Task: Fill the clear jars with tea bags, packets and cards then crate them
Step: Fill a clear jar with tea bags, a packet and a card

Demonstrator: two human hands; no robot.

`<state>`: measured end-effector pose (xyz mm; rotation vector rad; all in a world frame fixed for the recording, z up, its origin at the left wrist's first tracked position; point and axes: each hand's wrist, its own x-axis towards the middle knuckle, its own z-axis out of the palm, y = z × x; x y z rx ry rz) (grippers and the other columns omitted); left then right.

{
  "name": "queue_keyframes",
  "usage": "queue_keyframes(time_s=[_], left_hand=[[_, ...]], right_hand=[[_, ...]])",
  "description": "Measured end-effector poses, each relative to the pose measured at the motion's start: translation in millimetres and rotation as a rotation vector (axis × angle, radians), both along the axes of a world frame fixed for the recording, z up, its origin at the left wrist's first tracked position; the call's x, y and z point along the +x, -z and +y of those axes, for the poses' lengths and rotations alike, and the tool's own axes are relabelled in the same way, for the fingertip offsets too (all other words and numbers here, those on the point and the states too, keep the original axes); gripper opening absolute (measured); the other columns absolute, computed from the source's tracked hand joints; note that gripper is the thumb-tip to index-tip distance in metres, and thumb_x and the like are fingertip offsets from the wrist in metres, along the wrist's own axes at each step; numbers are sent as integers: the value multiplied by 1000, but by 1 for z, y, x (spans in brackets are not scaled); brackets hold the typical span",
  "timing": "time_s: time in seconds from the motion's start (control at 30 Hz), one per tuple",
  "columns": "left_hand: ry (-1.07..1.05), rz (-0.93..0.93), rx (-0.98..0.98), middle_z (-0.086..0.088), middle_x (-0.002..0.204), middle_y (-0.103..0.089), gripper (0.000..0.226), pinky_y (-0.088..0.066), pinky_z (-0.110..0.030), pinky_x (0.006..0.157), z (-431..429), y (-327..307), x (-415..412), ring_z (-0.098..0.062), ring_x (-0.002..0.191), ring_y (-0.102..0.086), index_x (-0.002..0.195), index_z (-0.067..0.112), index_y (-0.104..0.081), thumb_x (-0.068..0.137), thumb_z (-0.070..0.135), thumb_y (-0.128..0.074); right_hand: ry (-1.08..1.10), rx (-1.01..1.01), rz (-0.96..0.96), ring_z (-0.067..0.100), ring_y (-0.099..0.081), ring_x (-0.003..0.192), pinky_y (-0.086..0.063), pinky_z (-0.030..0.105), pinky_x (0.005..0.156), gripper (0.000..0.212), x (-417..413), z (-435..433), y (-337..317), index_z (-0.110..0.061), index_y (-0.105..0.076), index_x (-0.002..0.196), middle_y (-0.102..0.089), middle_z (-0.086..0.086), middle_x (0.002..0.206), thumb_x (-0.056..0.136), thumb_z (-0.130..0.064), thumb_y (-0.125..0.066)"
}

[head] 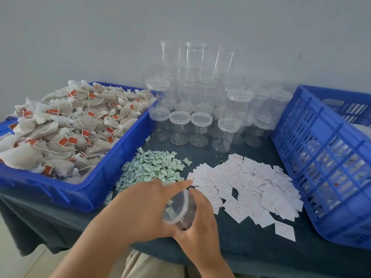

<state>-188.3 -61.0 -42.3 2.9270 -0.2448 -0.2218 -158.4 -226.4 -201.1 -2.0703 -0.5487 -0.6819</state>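
Hands: two, both low in the middle of the frame, both on one jar.
Left hand (pixel 140 205): it lies over the top side of the held jar (pixel 176 207). Its fingers are mostly straight and one finger points to the right.
Right hand (pixel 200 221): its fingers curl round the far end of the jar and grip it.
Held jar: one, clear, tipped on its side, its lid end toward the lower left. It is between the two hands, just above the dark cloth (pixel 251 247). Green bits show through it; I cannot tell if they are inside.
Tea bags (pixel 66 125): one big heap, too many to count, with red tags on strings, at the left of the frame.
Crates: two, both blue. The left crate (pixel 112 177) holds the tea bags. The right crate (pixel 321 157) has slats and stands at the right edge.
Packets (pixel 154 167): one heap of small green and white ones, in the middle, just above the hands.
Cards (pixel 251 183): one heap of white ones, right of the packets, touching the right crate.
Empty jars (pixel 200 125): a crowd with lids on, upper middle, between the crates; too many to count surely.
Tall jars (pixel 190 59): three, stacked on top at the back by the wall.
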Motion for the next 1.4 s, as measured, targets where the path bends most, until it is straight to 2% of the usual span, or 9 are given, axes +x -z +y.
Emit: queue_keyframes(time_s=[0.13,0.3,0.4,0.5,0.63,0.83,1.0,1.2,1.4], left_hand=[[-35,-97,-81,16,86,-62,90,-47,-26,70,-1,-6,1,-2,80,-58,138,63,-28,60,91,-63],[-145,-119,-129,17,69,-60,82,-38,-18,56,-10,-6,-5,3,66,-55,127,60,-35,56,92,-61],[-202,-126,-119,12,66,-60,80,-35,-20,53,-13,-5,-6,1,63,-54,128,59,-34,57,92,-54],[-221,-180,-46,11,60,-54,81,-28,-16,50,-17,-3,-11,1,56,-48,128,57,-32,57,94,-45],[-281,-183,9,8,58,-56,75,-30,-22,47,-21,4,-10,1,53,-48,120,51,-34,59,96,-37],[-264,-212,158,13,101,-55,108,-40,-27,59,-21,16,2,-9,88,-62,129,36,-46,63,102,8],[53,-112,-23,36,143,-29,90,-47,-21,90,-5,4,4,5,127,-47,151,63,-2,73,98,-30],[-76,-221,-169,41,114,-53,84,-44,-13,75,-6,-10,4,12,95,-59,130,68,-26,54,98,-48],[-367,-308,-814,33,108,-68,55,-62,-43,75,11,-2,30,2,89,-72,123,61,-51,75,88,-55]], right_hand=[[77,48,-71,27,-62,131,-54,45,106,83,0,4,1,-10,-45,149,-60,7,143,94,-67,-71],[182,-20,-193,27,-57,132,-54,57,104,86,2,1,11,-6,-45,147,-62,12,138,73,-12,-90],[189,-16,-244,27,-57,131,-56,58,102,67,2,2,10,-4,-46,144,-60,11,139,85,-14,-75],[180,-3,-247,27,-56,134,-56,56,103,82,3,2,12,-4,-44,146,-53,6,146,76,-7,-88],[184,4,-262,26,-58,134,-56,53,104,66,4,4,11,-5,-45,147,-54,5,147,93,-25,-77],[50,15,-162,14,-55,133,-54,42,106,73,2,4,4,-9,-45,150,-58,-2,140,98,-54,-70],[19,48,-34,7,-53,130,-49,28,109,81,3,3,-2,-14,-47,149,-57,-8,139,90,-60,-79],[45,141,7,15,-55,132,-50,34,109,85,1,-1,-5,-16,-44,151,-53,-9,144,85,-45,-88],[67,557,230,14,-59,133,-54,21,102,94,0,-11,-12,-52,-44,145,-58,-18,141,69,-43,-98]])
